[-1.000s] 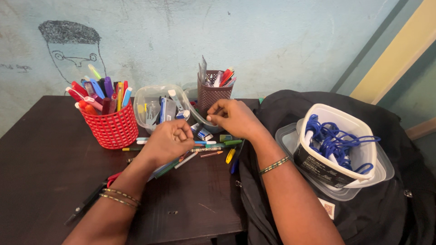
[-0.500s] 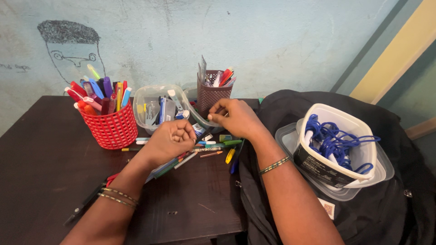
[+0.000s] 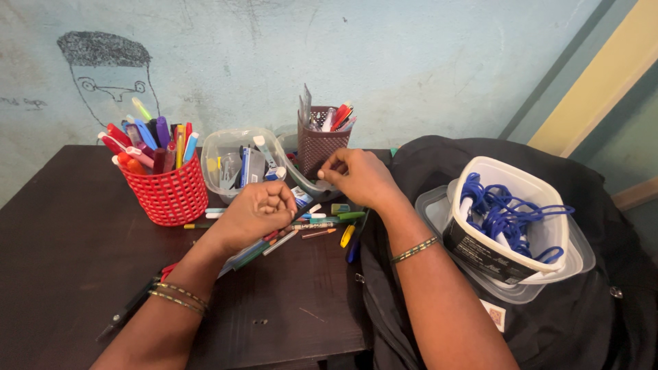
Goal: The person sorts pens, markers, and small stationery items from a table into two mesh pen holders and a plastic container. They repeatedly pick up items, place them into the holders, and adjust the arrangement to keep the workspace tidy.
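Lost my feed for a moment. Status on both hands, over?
Left hand fisted over loose pens, contents hidden. Right hand pinching at clear tub rim. Brown pen cup close behind.

head view, downward (close) over table (image 3: 68,240)

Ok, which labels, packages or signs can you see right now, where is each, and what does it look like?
Black label: a dark band with pale print on the front wall of the white tub holding blue cords, right side.
White square tag: on the black bag below the tubs, carrying a small dark square code.
Wall drawing: a dark sketched figure on the pale blue wall, top left.
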